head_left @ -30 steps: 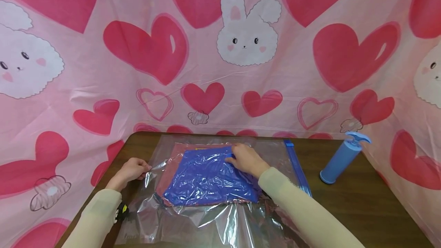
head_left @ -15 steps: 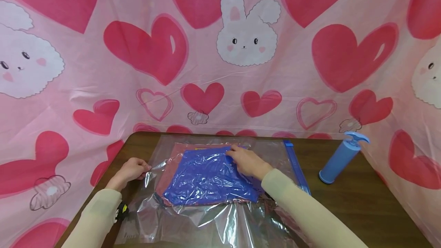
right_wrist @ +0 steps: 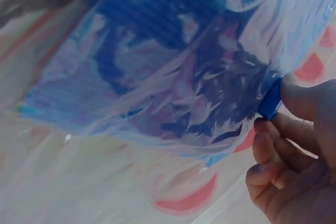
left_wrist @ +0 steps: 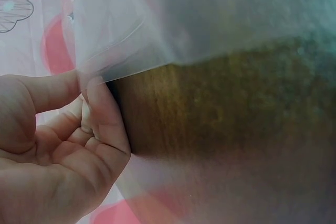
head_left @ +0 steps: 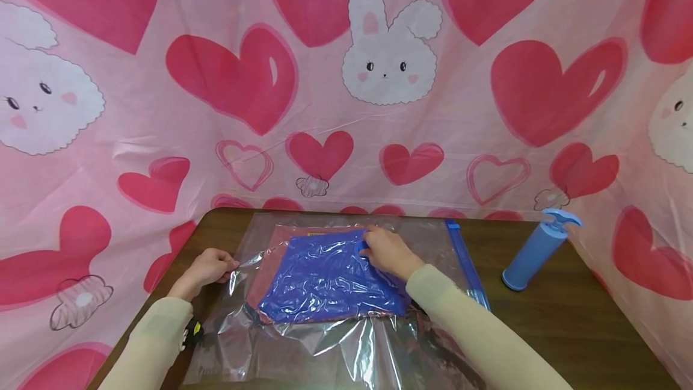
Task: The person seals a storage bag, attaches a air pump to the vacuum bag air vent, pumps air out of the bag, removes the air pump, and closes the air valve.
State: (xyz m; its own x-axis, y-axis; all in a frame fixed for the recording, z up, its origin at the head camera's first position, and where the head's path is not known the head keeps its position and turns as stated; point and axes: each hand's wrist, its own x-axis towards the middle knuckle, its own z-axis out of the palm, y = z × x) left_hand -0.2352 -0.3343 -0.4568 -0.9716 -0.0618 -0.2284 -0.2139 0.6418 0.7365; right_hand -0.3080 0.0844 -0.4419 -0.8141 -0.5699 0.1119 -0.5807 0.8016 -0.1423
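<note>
A clear plastic vacuum storage bag (head_left: 292,357) lies on the table with folded blue clothing (head_left: 325,278) and a reddish-pink garment (head_left: 263,275) inside. At its left side my left hand (head_left: 208,265) pinches the bag's edge; in the left wrist view the thin film (left_wrist: 131,61) runs between thumb and forefinger. Over the upper right of the blue clothing, my right hand (head_left: 388,251) pinches a small blue valve cap (right_wrist: 272,99) on the bag between thumb and forefinger. The rest of the valve is hidden by the fingers.
A blue hand pump (head_left: 536,254) stands tilted in the head view on the right part of the brown table (head_left: 574,330). The bag's blue zip strip (head_left: 467,263) runs along its right side. A pink heart-print curtain (head_left: 325,113) hangs behind the table.
My right hand shifts slightly and turns at the valve cap, first rightward, then back. The left hand keeps its pinch on the bag's edge.
</note>
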